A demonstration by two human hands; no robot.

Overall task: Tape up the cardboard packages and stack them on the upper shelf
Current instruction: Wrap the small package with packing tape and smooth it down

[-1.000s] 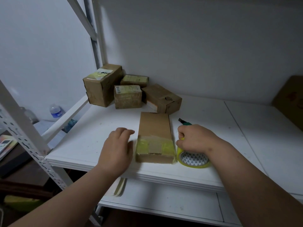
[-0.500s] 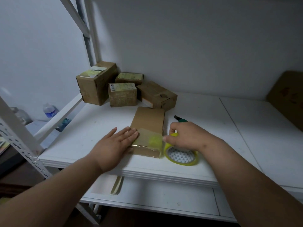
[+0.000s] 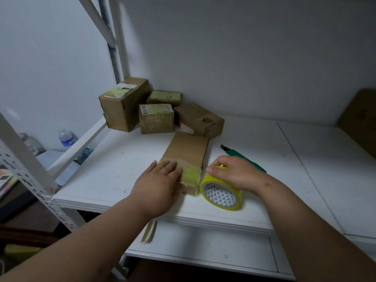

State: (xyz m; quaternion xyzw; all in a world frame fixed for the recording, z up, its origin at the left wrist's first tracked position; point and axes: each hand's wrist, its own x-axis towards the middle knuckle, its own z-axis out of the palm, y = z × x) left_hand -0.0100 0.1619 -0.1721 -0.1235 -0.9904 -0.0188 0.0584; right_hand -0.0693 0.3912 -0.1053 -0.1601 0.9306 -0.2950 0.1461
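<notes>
Left hand (image 3: 160, 181) now lies flat, fingers straight and together, pressing the yellowish tape band onto the near end of the long flat brown cardboard package (image 3: 186, 157). A second ago that hand was loosely curled beside the package's left edge; it has since moved over and onto the top face. Reads as smoothing the strip down.

Right hand (image 3: 234, 173) grips the yellow roll of packing tape (image 3: 221, 194) from above, fingers curled over its rim. The roll stands on edge on the white shelf board (image 3: 264, 143), just right of the package and under that hand. It looks slightly further from the package side than before; whether the tape is still joined to the roll cannot be told.

Green-handled utility knife (image 3: 244, 157) lies just beyond the right hand, untouched.

Judgement: strip is wrapped and being pressed on; cutting it free is the likely next need, knife within reach.

Four brown cardboard boxes (image 3: 156, 119) with yellowish tape sit clustered well beyond the left hand in the back corner. Current package is not yet among them, so stacking is pending.
</notes>
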